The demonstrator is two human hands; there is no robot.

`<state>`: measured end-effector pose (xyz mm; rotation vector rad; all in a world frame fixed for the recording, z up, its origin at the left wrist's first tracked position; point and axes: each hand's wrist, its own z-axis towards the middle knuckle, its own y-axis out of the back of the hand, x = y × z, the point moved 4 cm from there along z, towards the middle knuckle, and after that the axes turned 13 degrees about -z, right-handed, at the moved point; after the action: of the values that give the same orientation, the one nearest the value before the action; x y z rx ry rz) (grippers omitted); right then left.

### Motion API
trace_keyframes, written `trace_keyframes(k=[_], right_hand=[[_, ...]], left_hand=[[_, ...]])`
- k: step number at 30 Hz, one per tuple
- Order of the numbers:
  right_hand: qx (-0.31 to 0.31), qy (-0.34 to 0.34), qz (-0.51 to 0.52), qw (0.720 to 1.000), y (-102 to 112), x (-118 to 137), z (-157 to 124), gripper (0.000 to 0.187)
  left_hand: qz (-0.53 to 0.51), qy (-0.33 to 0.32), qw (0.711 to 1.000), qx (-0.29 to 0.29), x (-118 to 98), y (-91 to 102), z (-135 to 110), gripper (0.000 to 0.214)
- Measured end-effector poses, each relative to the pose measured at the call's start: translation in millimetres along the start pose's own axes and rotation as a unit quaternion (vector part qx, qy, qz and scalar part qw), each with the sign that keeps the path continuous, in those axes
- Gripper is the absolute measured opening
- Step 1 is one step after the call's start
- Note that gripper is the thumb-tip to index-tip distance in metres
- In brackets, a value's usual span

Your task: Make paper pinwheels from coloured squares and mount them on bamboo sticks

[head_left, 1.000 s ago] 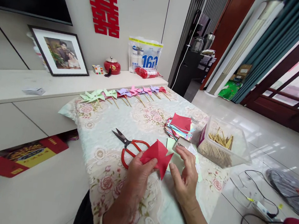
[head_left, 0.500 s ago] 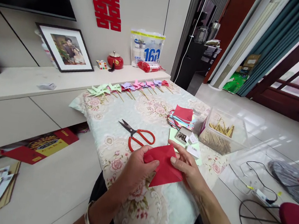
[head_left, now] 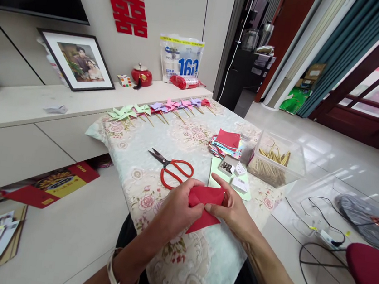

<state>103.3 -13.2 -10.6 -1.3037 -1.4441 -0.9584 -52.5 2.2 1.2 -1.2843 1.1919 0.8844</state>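
Both hands hold a folded red paper (head_left: 204,207) over the near end of a table with a floral cloth (head_left: 188,151). My left hand (head_left: 177,209) pinches its left side, fingers closed on it. My right hand (head_left: 233,208) grips the right side, with the forefinger stretched along the top edge. Red-handled scissors (head_left: 171,169) lie just beyond the hands. A small box of pins (head_left: 229,167) sits on a pale green sheet (head_left: 216,177) to the right.
A stack of coloured paper squares (head_left: 225,144) and a clear tub of wooden sticks (head_left: 272,163) stand at the right. A row of finished paper pinwheels (head_left: 159,110) lines the far edge. A low white cabinet (head_left: 25,109) runs along the left; cables lie on the floor at right.
The red paper went from an open pinwheel shape held up to a folded piece held lower and nearer me. My right hand moved from the pin box onto the paper.
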Motion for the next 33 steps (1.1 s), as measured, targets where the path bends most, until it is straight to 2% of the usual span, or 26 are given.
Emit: trace_keyframes(k=[4, 7, 9, 11, 14, 22, 27, 33], right_hand=[[-0.018, 0.01, 0.001, 1.0, 0, 0, -2, 0.096], [-0.038, 0.018, 0.028, 0.999, 2, 0, -3, 0.098], [-0.061, 0.021, 0.045, 0.997, 3, -3, -4, 0.1], [-0.081, 0.026, 0.056, 0.995, 3, -6, -5, 0.1], [-0.099, 0.033, 0.068, 0.992, 1, -12, -7, 0.098], [-0.086, 0.022, 0.058, 0.994, -6, -13, -12, 0.099], [-0.082, 0.03, 0.045, 0.995, -7, -13, -13, 0.098], [-0.093, 0.03, 0.037, 0.994, -9, -15, -13, 0.091]], left_hand=[[-0.005, -0.008, 1.0, -0.023, 3, 0.7, 0, 0.06], [-0.101, 0.036, 0.994, -0.036, 8, -0.9, -5, 0.071], [-0.174, 0.072, 0.982, -0.028, 12, -4.1, -11, 0.064], [-0.213, 0.095, 0.972, 0.005, 16, -9.1, -17, 0.048], [-0.241, 0.094, 0.965, 0.04, 22, -14.5, -23, 0.032], [-0.203, 0.054, 0.978, -0.003, 34, -10.1, -24, 0.02], [-0.202, 0.059, 0.977, -0.014, 36, -9.4, -24, 0.021], [-0.25, 0.082, 0.964, -0.018, 33, -14.3, -26, 0.022]])
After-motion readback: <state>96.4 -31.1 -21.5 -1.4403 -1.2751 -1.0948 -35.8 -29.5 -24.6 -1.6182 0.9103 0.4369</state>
